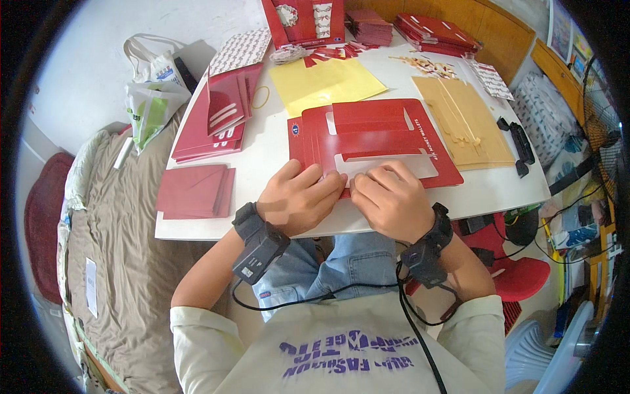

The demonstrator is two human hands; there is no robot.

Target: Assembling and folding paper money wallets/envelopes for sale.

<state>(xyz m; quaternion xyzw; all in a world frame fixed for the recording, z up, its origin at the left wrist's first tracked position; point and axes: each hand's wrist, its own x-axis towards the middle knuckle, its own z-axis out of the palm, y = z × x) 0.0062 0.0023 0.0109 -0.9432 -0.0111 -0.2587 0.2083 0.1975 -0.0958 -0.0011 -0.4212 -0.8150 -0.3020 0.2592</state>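
Observation:
A flat red cardboard sleeve with cut-out windows (pixel 371 113) lies on the white table (pixel 252 220) in front of me. My left hand (pixel 302 197) rests at its near left edge with the fingers curled and pressed together. Close beside it, my right hand (pixel 392 200) is bent over the near edge of the sleeve, its fingers closed too. Between the hands the fingertips almost meet at the card's border. What they pinch is mostly hidden under the fingers; a pale film or white layer shows through the near window.
Red envelopes (pixel 193 190) lie at the left, below red folded cards (pixel 226 108). A yellow sheet (pixel 328 82) is behind the sleeve, tan sheets (pixel 472 121) to its right. Small beige strips (pixel 426 65), red stacks (pixel 436 33) and a red display box (pixel 305 26) stand farther back.

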